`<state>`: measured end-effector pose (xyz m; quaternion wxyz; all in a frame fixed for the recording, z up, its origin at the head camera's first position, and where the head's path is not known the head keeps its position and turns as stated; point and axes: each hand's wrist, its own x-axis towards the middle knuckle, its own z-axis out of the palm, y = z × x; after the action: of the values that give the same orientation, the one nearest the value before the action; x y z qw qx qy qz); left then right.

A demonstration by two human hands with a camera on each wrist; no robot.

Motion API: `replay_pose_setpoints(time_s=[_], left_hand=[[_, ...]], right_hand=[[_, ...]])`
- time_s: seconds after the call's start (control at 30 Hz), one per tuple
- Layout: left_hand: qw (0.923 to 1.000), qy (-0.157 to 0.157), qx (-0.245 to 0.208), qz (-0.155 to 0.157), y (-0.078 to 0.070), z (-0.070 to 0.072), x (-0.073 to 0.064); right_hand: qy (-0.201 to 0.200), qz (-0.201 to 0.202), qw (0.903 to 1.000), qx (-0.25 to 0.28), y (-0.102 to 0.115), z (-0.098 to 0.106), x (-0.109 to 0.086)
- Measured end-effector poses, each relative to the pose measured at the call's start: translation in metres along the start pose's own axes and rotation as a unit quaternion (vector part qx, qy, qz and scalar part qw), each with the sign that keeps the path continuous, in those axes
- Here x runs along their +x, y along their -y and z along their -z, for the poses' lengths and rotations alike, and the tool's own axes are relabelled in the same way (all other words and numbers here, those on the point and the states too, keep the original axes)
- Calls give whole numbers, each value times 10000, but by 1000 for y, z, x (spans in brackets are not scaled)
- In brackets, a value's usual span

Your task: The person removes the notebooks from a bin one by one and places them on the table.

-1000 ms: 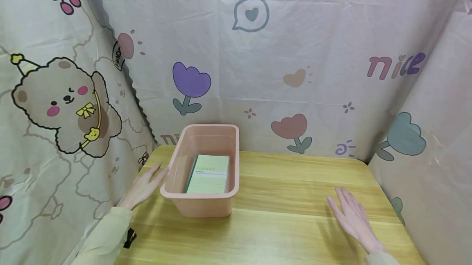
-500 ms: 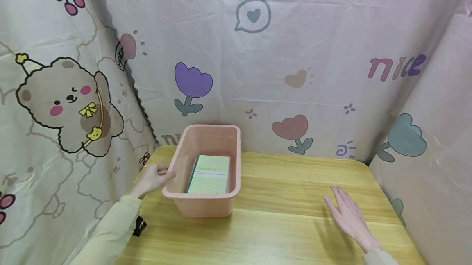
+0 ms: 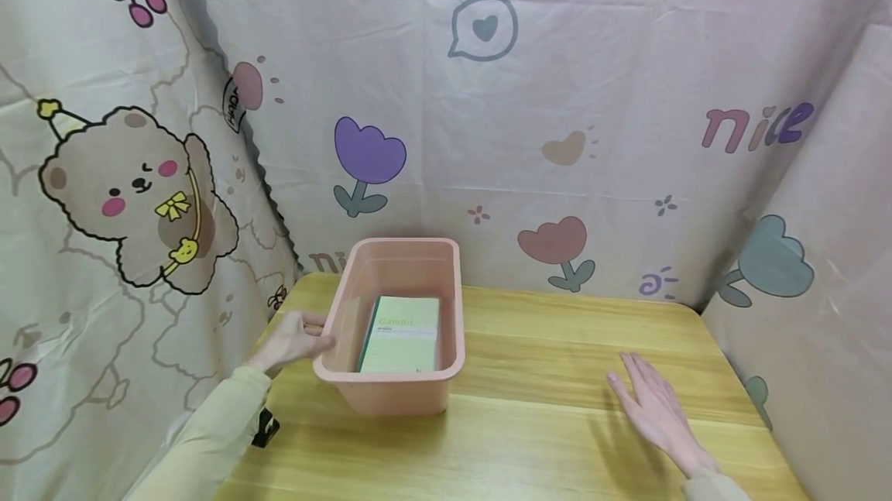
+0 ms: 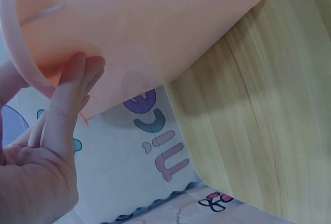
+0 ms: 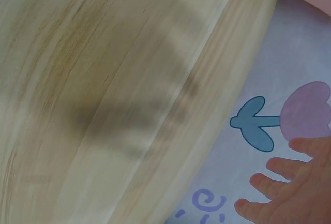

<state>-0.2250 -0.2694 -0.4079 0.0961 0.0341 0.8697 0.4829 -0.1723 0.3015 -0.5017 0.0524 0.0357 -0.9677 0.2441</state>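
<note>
A pink plastic bin (image 3: pixel 400 396) stands on the left part of the wooden table. Inside it lies a pale green notebook (image 3: pixel 400 334) marked "Gambit". My left hand (image 3: pixel 289 344) pinches the bin's left rim, thumb on the inner side and fingers under the lip outside. In the left wrist view the fingers of the left hand (image 4: pixel 54 131) lie against the bin's outer wall (image 4: pixel 134 32). Over the table's right side, my right hand (image 3: pixel 655 412) hovers with straight fingers and holds nothing. Its shadow falls on the wood beneath.
The wooden table (image 3: pixel 543 377) has a rounded back edge against a printed curtain (image 3: pixel 613 83). More curtain (image 3: pixel 132 346) hangs along the left side, close to the left sleeve. A small black item (image 3: pixel 265 428) shows beside the left forearm.
My left hand has moved in to the bin's left rim and taken hold of it. The bin has shifted slightly in the latest frame. My right hand has drifted a little left.
</note>
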Motion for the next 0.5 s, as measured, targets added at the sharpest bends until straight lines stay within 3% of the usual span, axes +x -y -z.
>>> replay_pose_setpoints(time_s=[0.5], left_hand=[[9981, 303, -544, 12, -2, -21, -21]], right_hand=[[-111, 230, 9996, -108, 22, 4, 3]])
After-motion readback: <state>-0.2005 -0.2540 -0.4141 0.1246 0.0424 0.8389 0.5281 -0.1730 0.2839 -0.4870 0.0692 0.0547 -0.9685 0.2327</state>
